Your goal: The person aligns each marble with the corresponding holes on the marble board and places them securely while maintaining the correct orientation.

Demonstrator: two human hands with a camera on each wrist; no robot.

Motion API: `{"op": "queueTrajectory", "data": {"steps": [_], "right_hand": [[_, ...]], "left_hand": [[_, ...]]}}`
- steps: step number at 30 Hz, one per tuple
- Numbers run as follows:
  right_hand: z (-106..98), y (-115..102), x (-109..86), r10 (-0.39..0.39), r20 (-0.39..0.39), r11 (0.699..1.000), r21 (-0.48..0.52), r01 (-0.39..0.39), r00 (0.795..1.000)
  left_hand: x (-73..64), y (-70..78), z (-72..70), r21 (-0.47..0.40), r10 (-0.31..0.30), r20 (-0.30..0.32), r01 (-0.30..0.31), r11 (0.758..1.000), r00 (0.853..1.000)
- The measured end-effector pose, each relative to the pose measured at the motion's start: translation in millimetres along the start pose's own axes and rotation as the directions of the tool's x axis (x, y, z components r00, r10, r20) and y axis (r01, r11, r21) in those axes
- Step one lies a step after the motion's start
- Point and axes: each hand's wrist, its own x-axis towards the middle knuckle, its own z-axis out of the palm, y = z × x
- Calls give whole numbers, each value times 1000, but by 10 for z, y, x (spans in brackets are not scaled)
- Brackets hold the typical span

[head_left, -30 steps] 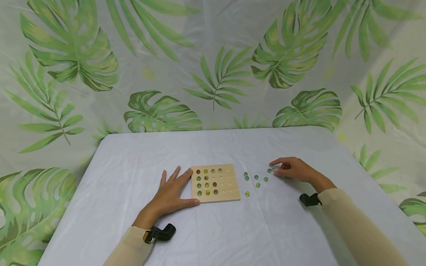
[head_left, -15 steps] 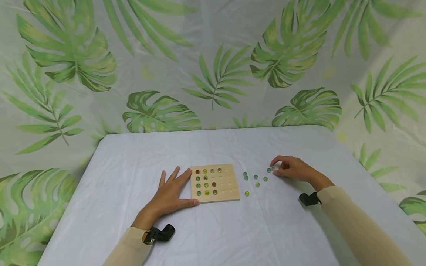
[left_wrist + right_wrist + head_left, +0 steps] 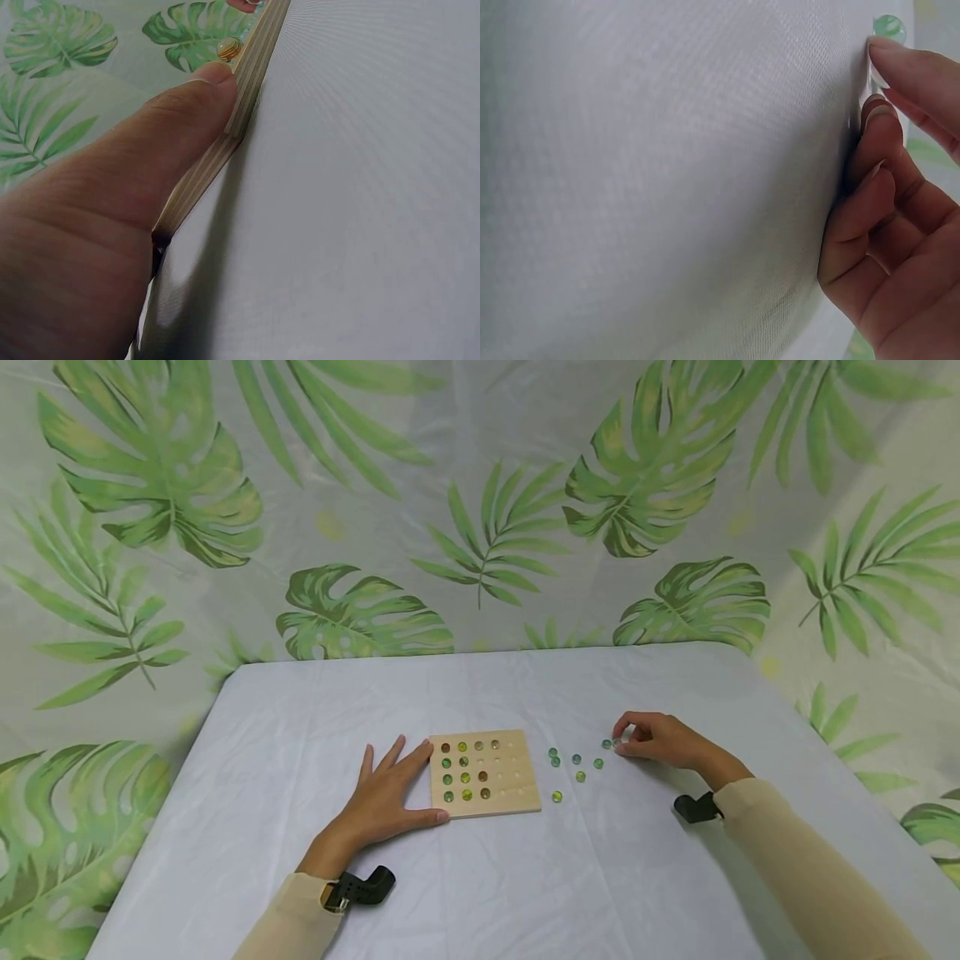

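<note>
A flat wooden board with rows of round hollows lies mid-table, its left columns filled with glass marbles. Spread fingers of my left hand rest at its left side, index at the back corner and thumb along the front edge. In the left wrist view that thumb presses the board's edge, near an amber-swirled marble. My right hand pinches a clear marble between thumb and index finger, down at the cloth. A green-swirled marble sits just past the right thumb.
Several loose green and yellowish marbles lie between board and right hand, among them a yellow-green marble nearest the front and a bluish marble. A white cloth covers the table; a leaf-print curtain stands behind it.
The right index finger has curled in closer to the thumb around the clear marble. The left hand and board keep their places.
</note>
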Motion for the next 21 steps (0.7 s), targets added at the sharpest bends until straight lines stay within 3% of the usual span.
{"op": "queueTrajectory", "data": {"steps": [21], "right_hand": [[-53,16,30,30,35,999,-18,-29,999]], "left_hand": [[9,4,13,-10,-1,0,1,1000,1000]]}}
